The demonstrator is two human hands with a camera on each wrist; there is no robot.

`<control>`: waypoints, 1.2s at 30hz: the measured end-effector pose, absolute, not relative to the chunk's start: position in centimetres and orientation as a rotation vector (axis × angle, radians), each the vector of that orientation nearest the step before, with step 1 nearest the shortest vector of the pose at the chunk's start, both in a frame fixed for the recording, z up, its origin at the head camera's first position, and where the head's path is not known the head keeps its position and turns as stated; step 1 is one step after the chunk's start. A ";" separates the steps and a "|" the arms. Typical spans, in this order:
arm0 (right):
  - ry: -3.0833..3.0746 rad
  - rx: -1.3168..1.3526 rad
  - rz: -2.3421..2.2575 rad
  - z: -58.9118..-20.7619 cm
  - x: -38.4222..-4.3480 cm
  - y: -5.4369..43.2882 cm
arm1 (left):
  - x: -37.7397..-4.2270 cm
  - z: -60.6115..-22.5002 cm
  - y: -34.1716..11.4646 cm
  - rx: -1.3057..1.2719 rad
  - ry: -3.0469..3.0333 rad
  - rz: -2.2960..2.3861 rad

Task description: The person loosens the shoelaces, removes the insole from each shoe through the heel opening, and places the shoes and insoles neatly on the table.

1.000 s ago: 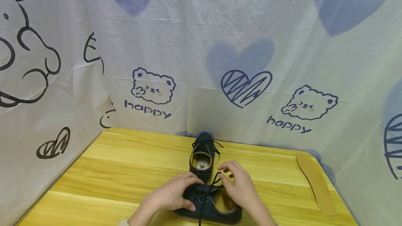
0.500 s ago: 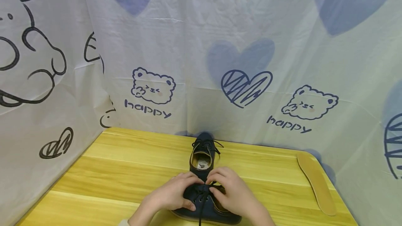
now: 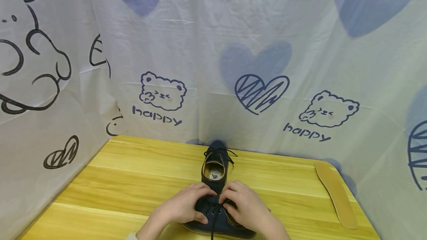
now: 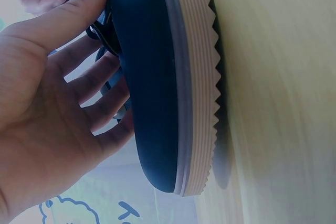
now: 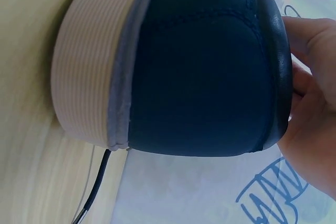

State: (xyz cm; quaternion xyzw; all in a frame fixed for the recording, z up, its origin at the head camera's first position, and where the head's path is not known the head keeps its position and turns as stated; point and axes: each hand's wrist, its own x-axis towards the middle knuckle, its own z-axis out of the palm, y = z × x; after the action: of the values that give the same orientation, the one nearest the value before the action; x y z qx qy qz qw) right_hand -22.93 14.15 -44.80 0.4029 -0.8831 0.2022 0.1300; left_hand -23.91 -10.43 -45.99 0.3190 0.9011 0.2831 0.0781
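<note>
Sideways on the yellow wood-grain table (image 3: 126,192), a navy lace-up shoe (image 3: 200,225) with ribbed beige sole (image 4: 197,77) stands toe leftward; the left hand (image 3: 183,205) grips its front, the right hand (image 3: 247,206) pinches its thin black laces (image 3: 215,217), and a second dark shoe (image 3: 213,184) stands just behind.

Head view: worn on your head, facing forward and down; the farthest off, tabletop (image 3: 133,192) across the bottom of the frame, backdrop (image 3: 207,62) across the top.
Left wrist view: very close, turned sideways, facing the flank of the near shoe (image 3: 225,227); tabletop at right.
Right wrist view: likewise close and sideways, facing its heel; tabletop at left.
Shared by your three views: near shoe, lower centre from the head.
</note>
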 end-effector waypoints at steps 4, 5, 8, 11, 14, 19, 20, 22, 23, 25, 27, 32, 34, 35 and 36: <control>-2.543 1.168 0.603 -44.8 -22.9 14.2 | -23.9 -46.0 -10.4 0.955 2.704 0.844; -2.533 1.167 0.610 -44.9 -22.9 14.2 | -23.9 -46.1 -10.4 0.958 2.707 0.841; -2.492 1.167 0.635 -44.9 -23.0 14.3 | -23.9 -46.1 -10.4 0.962 2.714 0.836; -2.443 1.158 0.649 -45.0 -23.2 14.5 | -23.9 -46.1 -10.4 0.965 2.717 0.834; -2.403 1.137 0.655 -45.0 -23.5 14.8 | -24.0 -46.1 -10.4 0.969 2.720 0.832; -2.337 1.086 0.659 -45.0 -23.9 15.2 | -24.0 -46.2 -10.4 0.967 2.723 0.831; -2.324 1.072 0.654 -45.0 -24.0 15.3 | -24.0 -46.2 -10.3 0.967 2.725 0.832; -2.315 1.030 0.652 -45.1 -24.1 15.4 | -24.0 -46.2 -10.3 0.964 2.728 0.832; -2.319 1.000 0.650 -45.1 -24.2 15.5 | -24.0 -46.2 -10.3 0.964 2.729 0.832; -2.338 0.938 0.654 -45.2 -24.3 15.7 | -23.9 -46.2 -10.3 0.964 2.731 0.831; -2.363 0.875 0.673 -45.2 -24.4 15.8 | -23.9 -46.2 -10.3 0.963 2.733 0.829; -2.432 0.719 0.709 -45.3 -24.5 16.2 | -23.9 -46.3 -10.2 0.971 2.743 0.822; -2.469 0.674 0.717 -45.3 -24.5 16.4 | -23.9 -46.4 -10.2 0.975 2.745 0.821; -2.484 0.665 0.719 -45.3 -24.5 16.5 | -23.9 -46.4 -10.3 0.977 2.745 0.821; -2.498 0.662 0.724 -45.3 -24.5 16.5 | -23.9 -46.5 -10.3 0.978 2.745 0.821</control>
State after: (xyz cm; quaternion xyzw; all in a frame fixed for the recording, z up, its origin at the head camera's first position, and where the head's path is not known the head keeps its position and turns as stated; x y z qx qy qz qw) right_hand -24.52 16.52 -45.29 0.2403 -0.9065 0.2626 0.2270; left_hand -23.92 -10.26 -46.45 0.3227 0.9052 0.2707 0.0570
